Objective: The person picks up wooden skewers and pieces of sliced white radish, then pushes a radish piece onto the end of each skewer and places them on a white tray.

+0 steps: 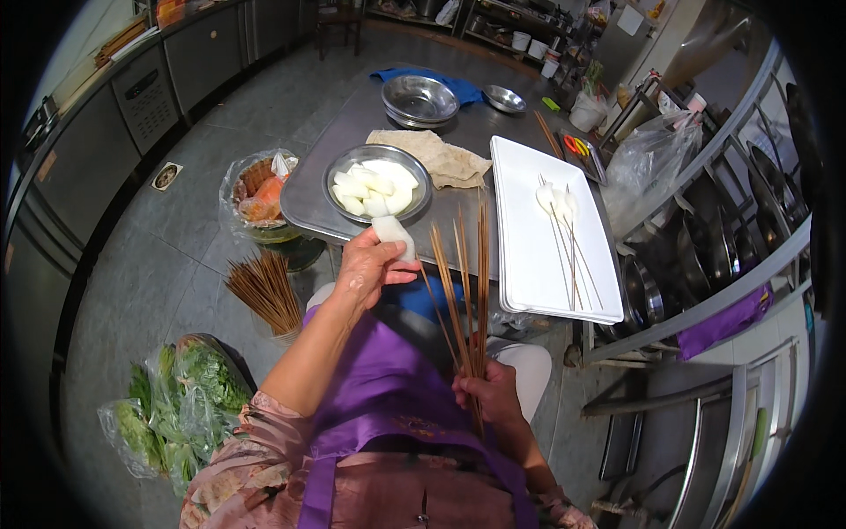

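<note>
Between the thumb and fingers of my left hand is a pale, translucent vegetable slice, held just in front of a steel bowl. More pale slices fill that bowl. My right hand grips a bundle of thin wooden skewers near their lower ends, points upward. One skewer leans away from the bundle, its tip by the held slice; whether it pierces the slice I cannot tell. On a white tray to the right lie several skewers with pale slices at their far ends.
The steel table also bears a beige cloth, stacked steel bowls and scissors. A container of skewers, a lined waste bin and bagged greens stand at left. A metal rack borders the right.
</note>
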Demonstrator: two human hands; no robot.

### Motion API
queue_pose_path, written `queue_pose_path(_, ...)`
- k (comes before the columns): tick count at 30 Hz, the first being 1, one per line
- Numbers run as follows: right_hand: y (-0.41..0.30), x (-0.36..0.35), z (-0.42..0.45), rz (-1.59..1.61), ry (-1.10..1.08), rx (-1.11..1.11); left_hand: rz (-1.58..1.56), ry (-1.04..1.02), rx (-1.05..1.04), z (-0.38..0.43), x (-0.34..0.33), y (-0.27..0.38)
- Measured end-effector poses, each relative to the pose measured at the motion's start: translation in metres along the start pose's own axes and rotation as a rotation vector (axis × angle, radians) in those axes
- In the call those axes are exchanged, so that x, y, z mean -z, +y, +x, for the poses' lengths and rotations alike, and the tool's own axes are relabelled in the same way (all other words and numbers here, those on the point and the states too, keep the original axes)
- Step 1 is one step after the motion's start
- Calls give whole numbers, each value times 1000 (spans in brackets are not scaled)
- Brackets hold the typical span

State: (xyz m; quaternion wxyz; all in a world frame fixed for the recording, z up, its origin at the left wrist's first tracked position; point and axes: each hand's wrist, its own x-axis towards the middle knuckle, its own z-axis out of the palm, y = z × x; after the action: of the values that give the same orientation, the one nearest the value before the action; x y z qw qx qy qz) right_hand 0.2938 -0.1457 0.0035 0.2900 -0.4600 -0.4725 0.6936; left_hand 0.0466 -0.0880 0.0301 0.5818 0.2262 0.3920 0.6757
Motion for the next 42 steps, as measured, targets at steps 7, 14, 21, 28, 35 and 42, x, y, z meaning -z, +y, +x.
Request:
queue_pose_path(7,0,0,1,-61,24,-23,46,16,1,-1,-5,2)
queue_pose_path(14,0,-2,1,-97,55,-28,129,35,-86,-3,-5,-1)
queue_pose_path(21,-14,-13,-1,-266,101,-52,620,173,-426,-3,2,-23)
queue_pose_path(28,-8,-18,-3,-279,146,15,838,172,-592,-10,-8,-15)
queue_pose_path(35,-7,-19,0,-313,163,90,540,70,-387,-7,-2,-15)
queue_pose_path(42,-9,-11,-1,-360,169,164,319,36,-201,-3,-1,-13)
